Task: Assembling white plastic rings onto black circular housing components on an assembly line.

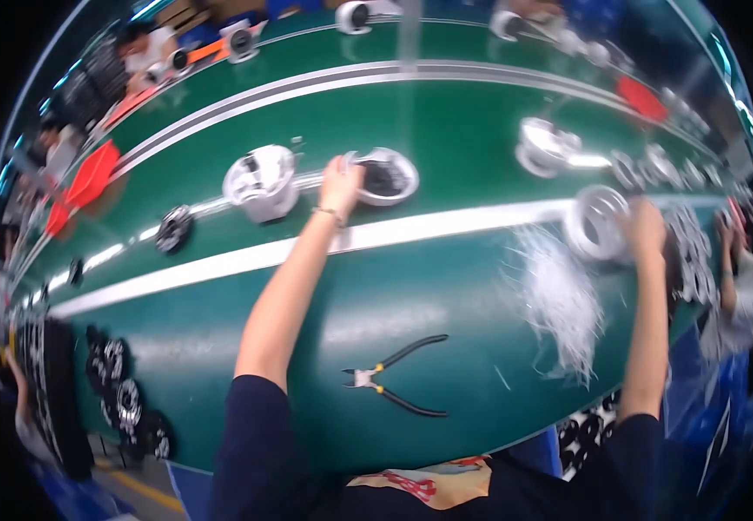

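Handling parts, I pinch a round white plastic housing (408, 181), upper centre, with left grip (340, 184); right grip (646, 227), at a white plastic ring (579, 227), I can't tell; steadiness seems needed next.

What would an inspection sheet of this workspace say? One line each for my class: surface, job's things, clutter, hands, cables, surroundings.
Surface: green bench; green belt beyond a white rail.
Job's things: white housing with dark interior, on the belt; white ring, blurred.
Clutter: pliers, handles spread; loose pile of thin white strands; black round parts at left.
Hands: left hand at the housing's left rim; right hand beside the ring; grips unclear.
Cables: nothing seen clearly.
Surroundings: people on both sides; red tray at left.
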`<state>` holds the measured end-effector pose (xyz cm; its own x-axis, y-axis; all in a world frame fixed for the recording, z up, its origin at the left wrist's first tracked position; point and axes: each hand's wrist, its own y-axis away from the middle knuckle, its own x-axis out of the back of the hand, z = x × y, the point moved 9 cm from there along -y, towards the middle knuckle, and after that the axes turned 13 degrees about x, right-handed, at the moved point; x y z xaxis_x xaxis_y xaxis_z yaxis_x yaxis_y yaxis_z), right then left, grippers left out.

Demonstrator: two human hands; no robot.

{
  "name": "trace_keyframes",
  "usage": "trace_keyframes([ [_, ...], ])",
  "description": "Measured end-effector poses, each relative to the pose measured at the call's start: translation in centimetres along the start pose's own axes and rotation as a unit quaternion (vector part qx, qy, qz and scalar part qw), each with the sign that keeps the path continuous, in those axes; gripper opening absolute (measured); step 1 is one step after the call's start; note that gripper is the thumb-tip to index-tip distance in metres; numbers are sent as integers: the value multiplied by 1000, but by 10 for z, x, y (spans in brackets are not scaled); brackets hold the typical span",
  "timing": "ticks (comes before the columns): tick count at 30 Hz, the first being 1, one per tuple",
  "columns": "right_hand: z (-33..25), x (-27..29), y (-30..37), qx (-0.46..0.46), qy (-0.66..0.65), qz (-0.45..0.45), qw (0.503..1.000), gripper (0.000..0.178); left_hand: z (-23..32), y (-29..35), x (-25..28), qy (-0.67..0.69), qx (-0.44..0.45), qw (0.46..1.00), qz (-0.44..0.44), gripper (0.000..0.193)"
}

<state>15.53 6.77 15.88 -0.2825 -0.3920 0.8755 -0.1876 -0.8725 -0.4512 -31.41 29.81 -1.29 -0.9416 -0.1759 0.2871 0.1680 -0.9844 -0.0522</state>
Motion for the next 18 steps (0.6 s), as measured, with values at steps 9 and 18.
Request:
trace_keyframes([
  [9,-25,40,-44,125,38,94,987,14,61,75,236,-24,-192,952,239,23],
  [18,-300,65,26,538,-168,86,821,4,-111,-10,389,-323,183,869,327,50],
])
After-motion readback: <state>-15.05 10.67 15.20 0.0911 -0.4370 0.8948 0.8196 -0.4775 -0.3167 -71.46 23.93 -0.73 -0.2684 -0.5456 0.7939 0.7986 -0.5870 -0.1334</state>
